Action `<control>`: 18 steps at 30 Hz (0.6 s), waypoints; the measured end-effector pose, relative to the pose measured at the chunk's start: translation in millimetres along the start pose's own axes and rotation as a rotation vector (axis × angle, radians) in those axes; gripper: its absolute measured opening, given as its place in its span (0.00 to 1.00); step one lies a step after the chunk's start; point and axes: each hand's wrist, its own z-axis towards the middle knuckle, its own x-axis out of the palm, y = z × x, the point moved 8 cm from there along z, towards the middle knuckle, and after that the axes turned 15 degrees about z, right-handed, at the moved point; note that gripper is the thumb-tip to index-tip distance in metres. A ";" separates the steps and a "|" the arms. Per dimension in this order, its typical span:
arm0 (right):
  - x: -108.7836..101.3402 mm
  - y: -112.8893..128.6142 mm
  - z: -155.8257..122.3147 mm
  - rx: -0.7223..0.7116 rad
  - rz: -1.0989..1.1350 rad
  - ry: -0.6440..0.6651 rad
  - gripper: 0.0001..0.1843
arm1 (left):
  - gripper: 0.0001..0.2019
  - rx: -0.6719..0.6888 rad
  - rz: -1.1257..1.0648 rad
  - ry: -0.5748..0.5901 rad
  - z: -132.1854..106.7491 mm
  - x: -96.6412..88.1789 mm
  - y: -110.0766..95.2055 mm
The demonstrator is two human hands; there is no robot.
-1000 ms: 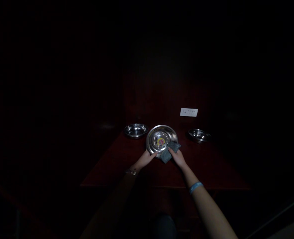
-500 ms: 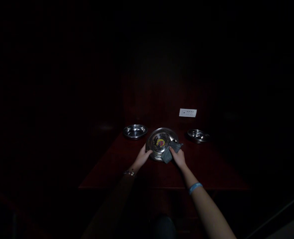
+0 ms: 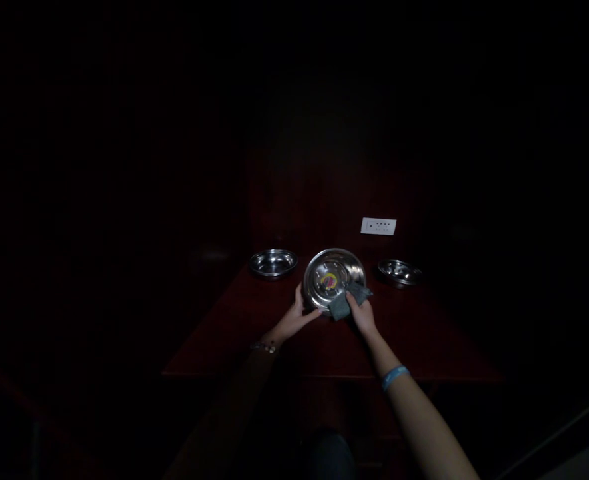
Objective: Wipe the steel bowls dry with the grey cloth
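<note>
A shiny round steel plate [image 3: 319, 283] with a raised rim and a yellow and red sticker at its middle is tilted up above the table, its inner face toward me. My left hand [image 3: 294, 316] supports it at the lower left edge, thumb along the rim and fingers behind. At the lower right edge, my right hand [image 3: 362, 313] grips a grey-green cloth [image 3: 342, 307] and presses it against the plate. The fingers under the cloth are hidden.
On the dark red table [image 3: 214, 343], a steel dish [image 3: 273, 265] stands at the back left and steel bowls [image 3: 399, 273], seemingly stacked, at the back right. A white socket panel [image 3: 379, 227] is on the wall behind. The surroundings are very dark.
The plate has shifted slightly up and right and its tilt has changed. My left thumb has slid toward the bottom of the rim. My right hand and the cloth have moved along with the plate.
</note>
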 end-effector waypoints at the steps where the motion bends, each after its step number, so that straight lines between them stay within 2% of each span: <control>1: 2.1 -0.5 -0.5 -0.002 -0.003 0.017 0.25 | 0.49 0.025 0.019 0.010 -0.1 2.5 1.1; 4: 9.7 -0.9 -2.2 -0.009 -0.018 0.081 0.24 | 0.37 0.056 0.073 0.043 0.9 8.1 6.2; 6: 11.9 -0.6 -2.5 -0.016 -0.013 0.096 0.23 | 0.32 0.049 0.104 0.036 2.2 8.0 9.7; 12: 10.8 -2.5 -1.6 -0.011 -0.007 0.090 0.22 | 0.30 0.064 0.112 0.017 4.6 7.9 13.0; 18: 4.7 0.6 0.4 -0.015 -0.086 0.046 0.23 | 0.24 0.010 0.068 -0.105 7.7 -1.6 21.2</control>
